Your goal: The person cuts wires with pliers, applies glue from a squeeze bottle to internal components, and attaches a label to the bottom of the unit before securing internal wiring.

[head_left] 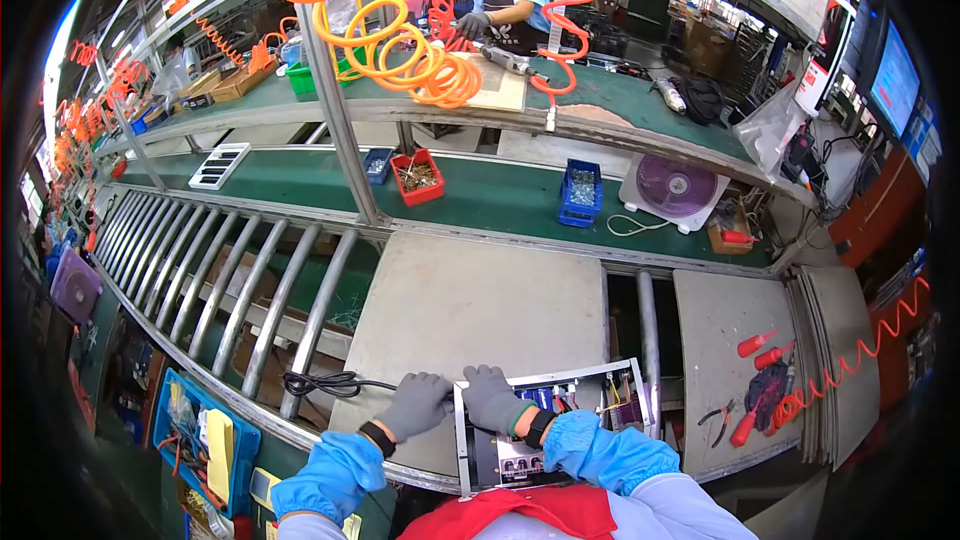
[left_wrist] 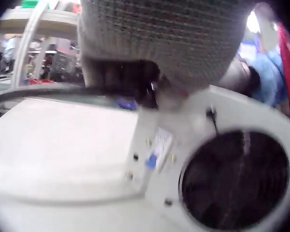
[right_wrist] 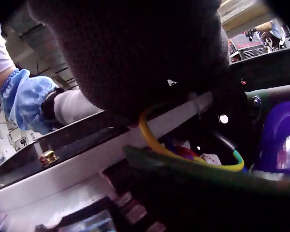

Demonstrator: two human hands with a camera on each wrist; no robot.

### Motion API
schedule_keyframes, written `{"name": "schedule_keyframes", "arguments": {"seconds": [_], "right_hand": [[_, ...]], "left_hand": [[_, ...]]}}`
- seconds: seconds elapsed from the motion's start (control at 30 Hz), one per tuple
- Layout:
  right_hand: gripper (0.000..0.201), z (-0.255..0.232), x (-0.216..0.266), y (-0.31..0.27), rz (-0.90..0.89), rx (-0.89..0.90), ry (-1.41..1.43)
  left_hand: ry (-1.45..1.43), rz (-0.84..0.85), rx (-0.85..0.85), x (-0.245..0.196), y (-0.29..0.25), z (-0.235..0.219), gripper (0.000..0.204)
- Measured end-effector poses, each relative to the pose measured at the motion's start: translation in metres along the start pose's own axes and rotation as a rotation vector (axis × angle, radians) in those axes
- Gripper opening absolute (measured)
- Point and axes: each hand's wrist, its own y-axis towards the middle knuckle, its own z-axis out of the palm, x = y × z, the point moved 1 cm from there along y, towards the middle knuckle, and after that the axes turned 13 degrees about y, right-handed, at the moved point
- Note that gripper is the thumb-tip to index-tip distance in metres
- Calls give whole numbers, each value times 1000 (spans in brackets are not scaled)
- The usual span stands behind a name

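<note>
An open metal case (head_left: 640, 395) with wiring and circuit parts inside lies in front of me. At its left wall my grey-gloved left hand (head_left: 418, 406) grips a black power cord (head_left: 325, 382), whose loose coil lies to the left on the rollers. The left wrist view shows the cord (left_wrist: 53, 91) running under the glove beside the case's pale outer panel (left_wrist: 193, 113), which has a round black fan opening (left_wrist: 234, 179). My gloved right hand (head_left: 496, 401) reaches over the case's upper left corner, fingertips hidden. Yellow wire (right_wrist: 152, 137) and a purple cylinder (right_wrist: 280, 140) are close by.
A roller conveyor (head_left: 235, 300) runs off to the left. A blue bin (head_left: 210, 440) stands at lower left. Pliers (head_left: 716, 422) and red-handled tools lie on the right board (head_left: 735, 340). Red and blue parts boxes sit behind; another person works across the bench.
</note>
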Motion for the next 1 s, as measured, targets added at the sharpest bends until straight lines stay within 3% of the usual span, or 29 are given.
{"name": "schedule_keyframes", "arguments": {"seconds": [0.13,0.23,0.33,0.43,0.53,0.63,0.67,0.77,0.8,0.9,0.93,1.0], "right_hand": [[20,-3,1,1,5,7,14],[20,1,0,-1,10,-11,18],[20,-1,0,0,12,10,-7],[19,1,0,0,25,14,2],[18,5,-2,0,13,-18,5],[17,3,-1,0,5,-25,7],[17,6,-2,0,-1,-48,15],[19,3,-2,-3,1,-30,0],[21,0,1,-2,3,-12,-10],[22,-5,4,-2,1,-2,4],[22,-4,2,-1,-5,-7,0],[23,3,-1,0,-14,-10,-2]], "left_hand": [[-234,-75,350,20,12,-1,29],[32,-23,326,11,13,0,26],[252,50,83,0,0,5,24],[176,27,51,0,2,3,32],[-122,-6,482,18,29,-22,37],[-309,1,615,30,38,-3,41],[-336,-12,566,31,34,4,37],[185,43,156,1,11,-2,30],[206,59,-131,-4,-2,11,26],[157,-13,-158,-7,-6,17,25],[117,-31,111,-2,1,11,32],[-24,-26,419,12,20,-13,38]]}}
